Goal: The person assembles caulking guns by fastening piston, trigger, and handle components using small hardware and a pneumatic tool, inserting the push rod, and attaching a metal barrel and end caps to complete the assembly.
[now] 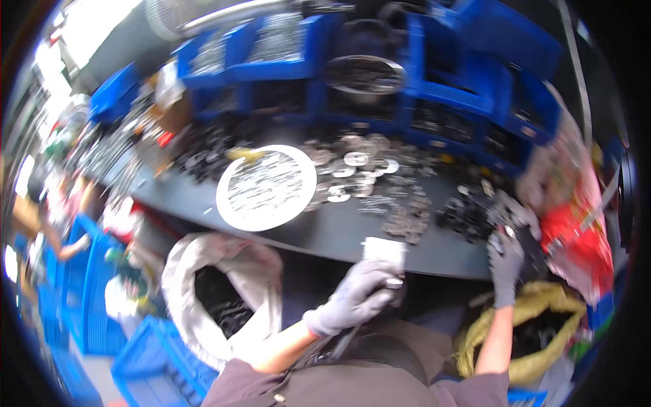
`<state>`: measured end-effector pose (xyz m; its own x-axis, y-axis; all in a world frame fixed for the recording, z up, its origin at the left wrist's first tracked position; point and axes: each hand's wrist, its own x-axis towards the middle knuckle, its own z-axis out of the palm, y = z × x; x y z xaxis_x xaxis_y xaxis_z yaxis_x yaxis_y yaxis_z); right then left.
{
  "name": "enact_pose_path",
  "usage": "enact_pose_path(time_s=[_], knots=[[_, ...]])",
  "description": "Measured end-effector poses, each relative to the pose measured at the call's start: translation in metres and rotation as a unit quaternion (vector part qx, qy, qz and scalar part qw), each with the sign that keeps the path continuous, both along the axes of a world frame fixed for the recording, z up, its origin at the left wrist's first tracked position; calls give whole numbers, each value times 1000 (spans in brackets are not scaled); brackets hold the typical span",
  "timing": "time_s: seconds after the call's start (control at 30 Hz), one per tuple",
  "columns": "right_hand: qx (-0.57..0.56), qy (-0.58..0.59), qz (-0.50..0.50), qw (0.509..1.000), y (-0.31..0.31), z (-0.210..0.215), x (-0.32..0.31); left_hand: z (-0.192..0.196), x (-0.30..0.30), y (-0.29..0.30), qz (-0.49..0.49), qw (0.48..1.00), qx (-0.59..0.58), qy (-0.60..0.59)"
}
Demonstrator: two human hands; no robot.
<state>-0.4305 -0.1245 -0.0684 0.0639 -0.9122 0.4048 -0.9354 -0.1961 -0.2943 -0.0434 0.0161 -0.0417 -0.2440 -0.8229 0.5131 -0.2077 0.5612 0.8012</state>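
Grey-gloved, the left hand (356,298) is at the near edge of the table (319,234), thumb and fingers curled round a small shiny piece (393,283). A white block (384,252) sits just beyond its knuckles; whether they touch is unclear. The right hand (506,264), also gloved, reaches over the right end of the table beside black parts (464,217); its fingers are bent, but blur hides whether they grip anything.

Left of centre lies a round white tray (252,221) strewn with thin metal strips (268,182). Silver discs (356,159) lie to its right, with a heap of brownish clips (407,220) nearer the person. Blue bins (451,100) line the far side. Below the near edge, a white sack (178,275) gapes at left and a yellow sack (473,339) at right, beside the right forearm.
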Motion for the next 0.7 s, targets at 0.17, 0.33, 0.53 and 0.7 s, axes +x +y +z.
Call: enact_pose_path(time_s=[0.17,0.33,0.53,0.7], knots=[[-103,-167,-45,980,7,-9,1,60,64,13,217,971,-35,-92],[-67,-124,186,972,70,43,125,69,155,-22,397,854,16,-337],[11,13,209,978,62,23,152,36,196,-70,376,850,16,-369],[264,-463,189,825,75,72,161,37,193,-66,424,835,-28,-349]])
